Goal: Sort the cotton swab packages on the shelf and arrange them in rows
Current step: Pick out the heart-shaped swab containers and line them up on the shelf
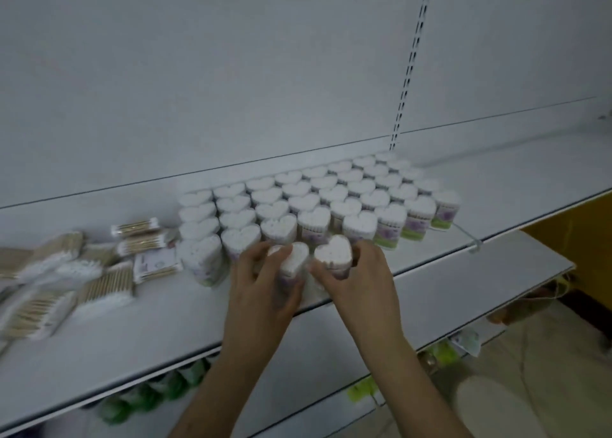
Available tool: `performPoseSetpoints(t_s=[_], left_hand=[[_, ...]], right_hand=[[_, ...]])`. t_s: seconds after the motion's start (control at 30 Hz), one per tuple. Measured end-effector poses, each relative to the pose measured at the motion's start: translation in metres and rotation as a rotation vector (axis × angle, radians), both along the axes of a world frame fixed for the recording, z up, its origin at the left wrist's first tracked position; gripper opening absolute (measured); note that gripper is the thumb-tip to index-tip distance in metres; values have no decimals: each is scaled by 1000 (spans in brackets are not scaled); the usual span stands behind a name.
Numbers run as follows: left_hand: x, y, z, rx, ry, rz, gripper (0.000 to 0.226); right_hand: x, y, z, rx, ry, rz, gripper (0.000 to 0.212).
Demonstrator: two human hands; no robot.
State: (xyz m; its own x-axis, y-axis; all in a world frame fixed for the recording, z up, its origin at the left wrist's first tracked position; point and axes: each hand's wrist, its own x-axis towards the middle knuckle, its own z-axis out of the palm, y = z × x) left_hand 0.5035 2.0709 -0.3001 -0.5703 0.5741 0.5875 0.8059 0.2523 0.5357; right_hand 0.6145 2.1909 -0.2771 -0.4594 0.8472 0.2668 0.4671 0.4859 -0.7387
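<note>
Far left of the white shelf (430, 265): a loose, blurred heap of flat swab packs (66, 282) w/ wooden sticks, lying at mixed angles, some overlapping. Just right of the heap, two slimmer packs (139, 235) lie one in front of the other, and a flat pack w/ a printed label (155, 265) sits in front of those.

Mid shelf: heart-shaped tubs (314, 199) stand upright in tidy rows running back toward the shelf's rear wall, tops white, sides w/ purple-and-green labels (print too blurred to read). The tubs touch or nearly touch each other.

At the front edge of that block, the left hand (265, 292) has its grip closed round one heart tub (293, 259), thumb on the near side, fingers curled over the far-left side; a second white top peeks out by those fingers, can't tell if it's held too. Right beside it, the right hand (357, 278) holds another heart tub (332, 252), thumb at the front, fingers wrapped behind. The two held tubs are just beside each other, close to the front row; whether they rest on the shelf can't be told.

Below: a lower shelf (447, 292) juts out, w/ green-labelled items (145, 394) under the upper board. Far right, a yellow panel (576, 239).
</note>
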Motion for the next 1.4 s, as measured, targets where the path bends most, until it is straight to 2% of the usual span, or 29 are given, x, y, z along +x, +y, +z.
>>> performPoseSetpoints(t_s=[0.07, 0.13, 0.23, 0.33, 0.47, 0.6, 0.87, 1.1, 1.23, 1.33, 1.4], left_hand=[[7, 0, 3, -25, 104, 108, 51], [11, 0, 6, -35, 124, 143, 54], [15, 1, 9, -45, 113, 115, 54], [15, 3, 8, -64, 132, 127, 44], [14, 5, 5, -73, 165, 154, 40], [6, 7, 4, -90, 228, 163, 39], [0, 26, 4, -152, 204, 177, 65], [1, 35, 6, -153, 221, 265, 52], [7, 37, 16, -201, 232, 261, 56], [24, 24, 22, -182, 209, 274, 69], [40, 4, 21, -99, 129, 313, 69]], right_hand=[[11, 5, 6, 65, -116, 35, 86], [21, 16, 8, 236, -109, 89, 86], [23, 33, 5, 542, 9, 285, 61], [15, 45, -10, 662, 44, 400, 40], [0, 52, -23, 593, 155, 420, 36], [-19, 52, -19, 606, 136, 385, 44], [-32, 64, -19, 645, 97, 373, 43], [-30, 62, -9, 660, 42, 394, 32], [-25, 56, 10, 604, 71, 408, 55], [-33, 44, 33, 542, 179, 478, 60], [-43, 28, 49, 493, 274, 547, 59]])
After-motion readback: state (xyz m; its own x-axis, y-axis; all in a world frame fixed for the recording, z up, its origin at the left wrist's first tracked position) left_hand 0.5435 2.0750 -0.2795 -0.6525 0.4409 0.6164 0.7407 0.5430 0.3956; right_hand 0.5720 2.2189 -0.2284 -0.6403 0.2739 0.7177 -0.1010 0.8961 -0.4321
